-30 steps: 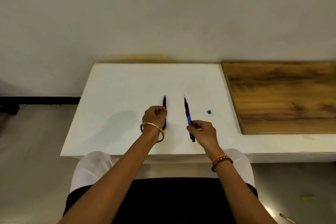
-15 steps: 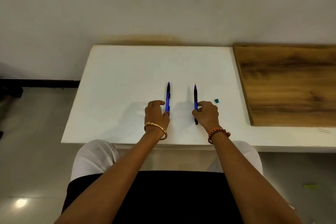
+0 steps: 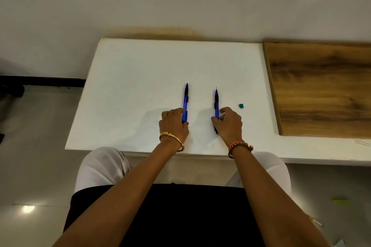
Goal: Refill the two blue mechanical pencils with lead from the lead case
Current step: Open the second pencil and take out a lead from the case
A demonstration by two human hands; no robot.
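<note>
Both blue pencils lie parallel at the frame's centre on the white counter (image 3: 140, 78). Your left hand (image 3: 173, 124) pinches the left pencil (image 3: 185, 102), your right hand (image 3: 229, 124) the right pencil (image 3: 216, 104). They're light, slick, with a fragile lead tip: hold mid-barrel.

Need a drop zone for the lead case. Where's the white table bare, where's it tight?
Bare: the far half of the white table beyond the pencil tips, and the left side beside the left hand. Tight: between the left pencil and right pencil, and around the right hand by the green piece.
</note>
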